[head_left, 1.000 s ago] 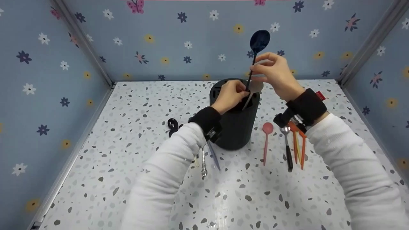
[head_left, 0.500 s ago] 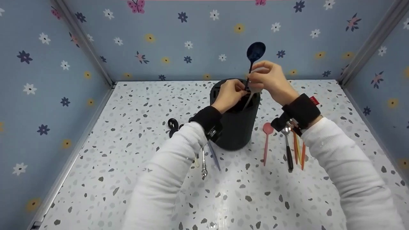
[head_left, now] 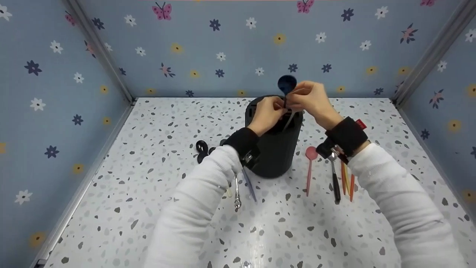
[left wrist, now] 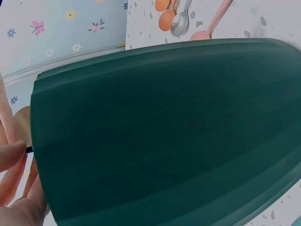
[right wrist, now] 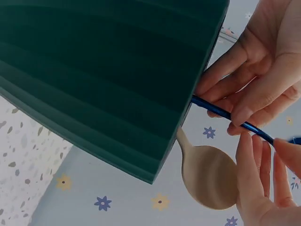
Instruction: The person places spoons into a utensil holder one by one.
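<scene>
A dark blue spoon [head_left: 287, 84] stands bowl-up over the black utensil holder [head_left: 273, 156], its handle running down into the holder's opening. My left hand [head_left: 266, 113] pinches the handle just above the rim. Higher up, my right hand [head_left: 312, 100] pinches the same handle [right wrist: 256, 130] near the bowl. In the right wrist view, a beige spoon [right wrist: 209, 176] sticks out of the holder beside my right hand. The handle's lower end is hidden inside the holder. In the left wrist view, the holder's wall [left wrist: 164, 132] fills most of the picture.
Right of the holder lie a pink spoon [head_left: 309, 169], a black-handled metal utensil [head_left: 335, 182] and orange and yellow handles [head_left: 351, 190]. On the left are a black spoon [head_left: 202, 147], an ornate silver handle [head_left: 237, 197] and a purple handle [head_left: 250, 186]. Flowered walls enclose the table.
The blue spoon has moved down toward the holder, with my right hand lowering along with it. My left hand has stayed at the rim, pinching the handle. The view has tilted slightly.
</scene>
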Motion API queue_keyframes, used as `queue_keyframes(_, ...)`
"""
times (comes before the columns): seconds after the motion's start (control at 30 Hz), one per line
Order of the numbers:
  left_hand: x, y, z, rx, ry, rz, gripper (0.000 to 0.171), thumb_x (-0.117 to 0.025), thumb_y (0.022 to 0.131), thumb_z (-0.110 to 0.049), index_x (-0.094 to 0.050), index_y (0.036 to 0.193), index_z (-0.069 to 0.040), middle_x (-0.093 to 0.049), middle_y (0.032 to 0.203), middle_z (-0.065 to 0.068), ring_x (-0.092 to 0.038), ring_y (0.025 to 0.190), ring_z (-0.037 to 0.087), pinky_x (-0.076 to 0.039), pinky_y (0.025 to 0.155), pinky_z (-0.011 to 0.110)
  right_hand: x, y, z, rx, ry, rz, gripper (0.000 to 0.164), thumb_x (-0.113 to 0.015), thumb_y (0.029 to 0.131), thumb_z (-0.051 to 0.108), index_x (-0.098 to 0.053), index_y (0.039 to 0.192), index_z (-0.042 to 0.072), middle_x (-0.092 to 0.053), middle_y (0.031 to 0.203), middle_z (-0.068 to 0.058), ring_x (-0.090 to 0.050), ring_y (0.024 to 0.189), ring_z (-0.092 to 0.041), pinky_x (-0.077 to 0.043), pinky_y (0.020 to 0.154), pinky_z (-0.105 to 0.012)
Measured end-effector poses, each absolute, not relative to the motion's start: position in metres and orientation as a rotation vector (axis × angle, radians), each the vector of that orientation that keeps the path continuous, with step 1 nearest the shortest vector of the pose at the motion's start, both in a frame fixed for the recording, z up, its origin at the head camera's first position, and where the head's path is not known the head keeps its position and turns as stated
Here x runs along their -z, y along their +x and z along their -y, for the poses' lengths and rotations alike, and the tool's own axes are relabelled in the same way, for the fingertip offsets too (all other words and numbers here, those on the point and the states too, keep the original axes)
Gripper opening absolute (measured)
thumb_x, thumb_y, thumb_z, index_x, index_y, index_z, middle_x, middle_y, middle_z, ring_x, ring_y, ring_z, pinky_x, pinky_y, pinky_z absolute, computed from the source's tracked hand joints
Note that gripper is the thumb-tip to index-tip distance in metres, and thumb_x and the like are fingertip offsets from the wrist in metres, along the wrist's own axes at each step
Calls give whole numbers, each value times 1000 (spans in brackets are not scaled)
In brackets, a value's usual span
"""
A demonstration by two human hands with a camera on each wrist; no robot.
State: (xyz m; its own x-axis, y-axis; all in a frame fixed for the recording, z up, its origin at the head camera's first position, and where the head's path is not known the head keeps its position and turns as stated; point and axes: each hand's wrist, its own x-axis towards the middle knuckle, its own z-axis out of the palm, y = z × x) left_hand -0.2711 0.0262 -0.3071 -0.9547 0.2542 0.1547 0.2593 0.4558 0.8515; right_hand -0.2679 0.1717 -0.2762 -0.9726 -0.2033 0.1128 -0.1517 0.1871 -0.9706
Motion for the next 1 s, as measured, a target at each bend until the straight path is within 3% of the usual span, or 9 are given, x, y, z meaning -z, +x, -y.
queue_keyframes(0.17,310,-274,-23,1572,-429,2675,17,-54,90,-6,-68,96,3,-68,91,17,-65,78,23,-52,65,18,280,-268,-173,1906,-310,-2454,22,-54,87,-1,-56,108,-7,-63,86,-2,-64,72,-9,-56,77,-27)
queue_keyframes(0.4,311,-274,-17,1605,-340,2639,22,-55,89,-4,-64,109,0,-67,99,16,-66,81,23,-54,67,19,283,-262,-181,1880,-346,-2461,28,-60,87,5,-56,114,-3,-62,86,-3,-63,78,-13,-55,81,-28)
queue_keyframes(0.7,300,-267,-6,1777,-350,2486,21,-59,87,-5,-61,107,3,-65,95,18,-63,75,25,-56,64,22,286,-262,-193,1969,-417,-2390,17,-60,87,7,-60,103,-1,-65,86,-2,-65,78,-12,-56,76,-24)
queue_keyframes(1.0,291,-256,-2,1836,-460,2400,24,-60,87,-9,-60,107,5,-64,96,18,-60,67,16,-56,61,22,291,-260,-203,2119,-391,-2235,15,-61,85,2,-61,98,-3,-66,86,-5,-66,73,-15,-57,71,-24)
